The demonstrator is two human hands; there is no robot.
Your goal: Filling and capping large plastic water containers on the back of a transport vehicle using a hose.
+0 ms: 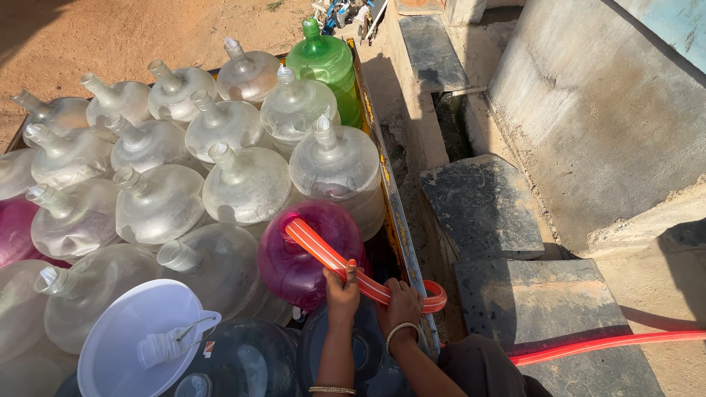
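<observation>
- Gripping the flat orange plastic hose (323, 254), left hand (343, 292) and right hand (401, 303) both clench it, steadying its end over the round magenta plastic jug (298, 268).
- White plastic funnel (132, 338) sits left of that jug.

Counts, this view:
- clear round plastic water jugs (246, 184): 14 fully in view, plus 2 cut off at the left edge
- magenta translucent plastic jugs (301, 257): 2, one of them partly out of view on the left
- green translucent plastic jug (327, 62): 1
- dark bluish plastic jugs (250, 356): 2, bottom edge
- white round plastic funnel (125, 331): 1
- orange-red striped flat plastic hose (323, 254): 1
- dark flat stone slabs (482, 206): 3
- bare hands: 2, left hand (342, 292) and right hand (401, 300)
- thin metal bangles (398, 330): 2 groups, one per wrist; can't tell how many in each
</observation>
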